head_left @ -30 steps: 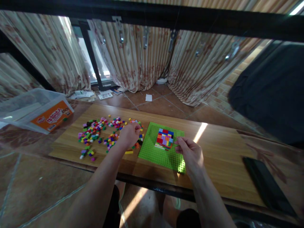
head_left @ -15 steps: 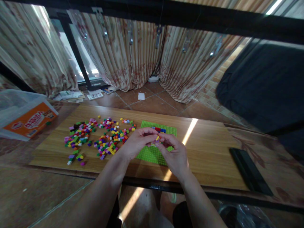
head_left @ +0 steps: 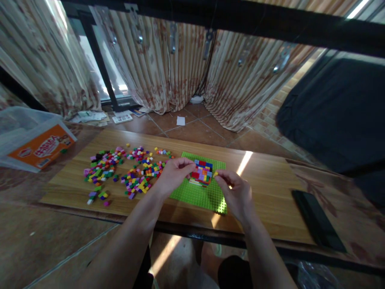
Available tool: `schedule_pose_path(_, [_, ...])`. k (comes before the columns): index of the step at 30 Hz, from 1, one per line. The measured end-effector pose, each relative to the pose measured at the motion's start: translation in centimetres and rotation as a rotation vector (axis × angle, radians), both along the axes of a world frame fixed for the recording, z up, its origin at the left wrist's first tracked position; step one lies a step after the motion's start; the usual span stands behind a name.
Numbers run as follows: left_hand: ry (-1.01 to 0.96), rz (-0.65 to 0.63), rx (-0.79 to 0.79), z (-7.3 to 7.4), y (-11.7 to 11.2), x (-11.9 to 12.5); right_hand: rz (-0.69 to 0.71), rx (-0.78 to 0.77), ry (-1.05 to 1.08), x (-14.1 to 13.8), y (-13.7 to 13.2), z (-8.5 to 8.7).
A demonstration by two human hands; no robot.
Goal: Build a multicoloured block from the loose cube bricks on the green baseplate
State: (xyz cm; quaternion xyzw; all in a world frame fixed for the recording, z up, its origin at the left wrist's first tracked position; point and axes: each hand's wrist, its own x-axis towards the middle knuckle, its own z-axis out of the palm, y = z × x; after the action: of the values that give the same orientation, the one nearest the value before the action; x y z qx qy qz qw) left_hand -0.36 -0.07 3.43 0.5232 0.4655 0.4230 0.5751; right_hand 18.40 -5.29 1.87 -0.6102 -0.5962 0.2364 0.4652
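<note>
A green studded baseplate (head_left: 207, 198) lies on the wooden board, bearing a multicoloured block of toy bricks (head_left: 202, 172) with red, blue, purple and orange on its top. My right hand (head_left: 237, 194), just right of that block, pinches a small yellow brick (head_left: 215, 174) between thumb and fingertips. On the other side, my left hand (head_left: 176, 174) has its thumb and fingers drawn together at the block's left edge. Whatever the left fingertips hold, if anything, is too small to make out. Loose bricks (head_left: 105, 164) of many colours spread in heaps to the left.
The wooden board (head_left: 261, 192) carries everything, crossed by a strip of sunlight. At its right end lies a flat black object (head_left: 317, 218). A clear plastic tub (head_left: 33, 138) with an orange label stands at the far left. Patterned curtains (head_left: 180, 72) hang beyond the board.
My hands were together over the baseplate around a yellow piece; now they are apart. The right hand has moved right with a yellow brick, and the brick block shows between them.
</note>
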Motion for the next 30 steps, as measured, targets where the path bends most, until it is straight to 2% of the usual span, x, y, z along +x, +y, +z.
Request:
schedule_pose_path(4, [0.059, 0.109, 0.051, -0.8, 0.6, -0.4, 0.033, -0.120, 0.050, 0.7, 0.1, -0.8])
schedule_pose_path(10, [0.179, 0.083, 0.083, -1.2, 0.7, -0.3, 0.052, -0.178, 0.130, 0.3, 0.4, -1.8])
schedule_pose_path(20, [0.248, 0.065, 0.134, -1.6, 0.8, -0.3, 0.007, -0.165, 0.181, 0.1, 0.3, -1.6])
schedule_pose_path(30, [0.271, 0.030, 0.186, -2.1, 0.9, -0.3, -0.014, -0.119, 0.136, -0.5, 0.3, -1.2])
